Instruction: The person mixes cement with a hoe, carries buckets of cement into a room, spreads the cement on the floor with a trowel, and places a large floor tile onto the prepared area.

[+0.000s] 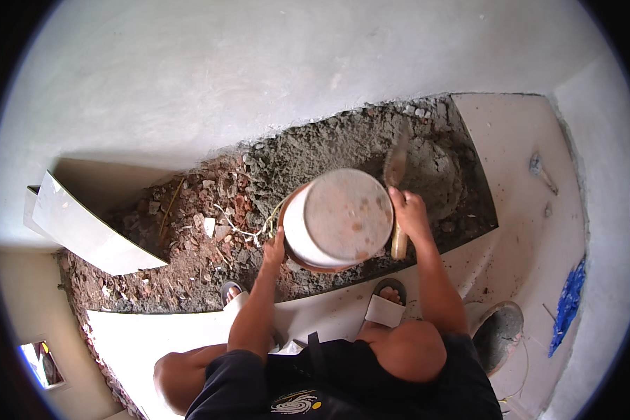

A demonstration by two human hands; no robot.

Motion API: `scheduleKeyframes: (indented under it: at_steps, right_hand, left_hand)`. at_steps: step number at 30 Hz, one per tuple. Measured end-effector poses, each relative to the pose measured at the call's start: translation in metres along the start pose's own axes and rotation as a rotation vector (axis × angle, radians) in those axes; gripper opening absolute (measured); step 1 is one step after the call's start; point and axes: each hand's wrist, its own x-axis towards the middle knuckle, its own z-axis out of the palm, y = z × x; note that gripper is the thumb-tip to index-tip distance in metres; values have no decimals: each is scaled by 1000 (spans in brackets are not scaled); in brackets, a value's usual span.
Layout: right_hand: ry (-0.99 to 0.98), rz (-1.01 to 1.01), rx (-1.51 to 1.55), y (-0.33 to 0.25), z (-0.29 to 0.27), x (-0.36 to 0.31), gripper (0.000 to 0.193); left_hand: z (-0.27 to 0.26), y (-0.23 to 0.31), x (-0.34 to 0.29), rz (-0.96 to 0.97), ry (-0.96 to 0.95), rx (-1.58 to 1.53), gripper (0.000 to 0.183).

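A white bucket [348, 215] is tipped over in front of me, its stained bottom facing up and its rim toward the ground. My left hand [274, 248] grips it at the left, by the rim, where a pale cord [239, 227] trails off. My right hand [407, 212] is closed round the light handle of a trowel [396, 162], close against the bucket's right side. The trowel's blade, slightly blurred, points away from me over wet grey mortar [430, 175]. What lies under the bucket is hidden.
Broken brick rubble [189, 234] covers the ground at the left, with white tiles [84, 224] leaning near the wall. Laid tiles [514, 140] at the right bear a hammer [542, 173]. A mortar-stained bucket [498, 334] and blue plastic sheet [568, 304] lie near my right side.
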Motion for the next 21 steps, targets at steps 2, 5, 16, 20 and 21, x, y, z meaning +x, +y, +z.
scheduleKeyframes:
  at_steps: [2,5,16,20,21]
  right_hand:
    - [78,-109,28,19,-5,2,54]
    - [127,-46,132,30,-37,-19,54]
    - [233,50,752,9,-56,8,41]
    - [243,168,597,46,-62,9,48]
    - [218,161,595,56,-64,6,48]
  left_hand:
    - [3,-3,-1,268,-14,-192,77]
    - [-34,49,-20,217,-73,-277,83]
    - [-215,284,-170,1191,-114,147,41]
    - [-276,207,-223,795,309,550,36]
    - [-291,183,-227,618,342,559,35]
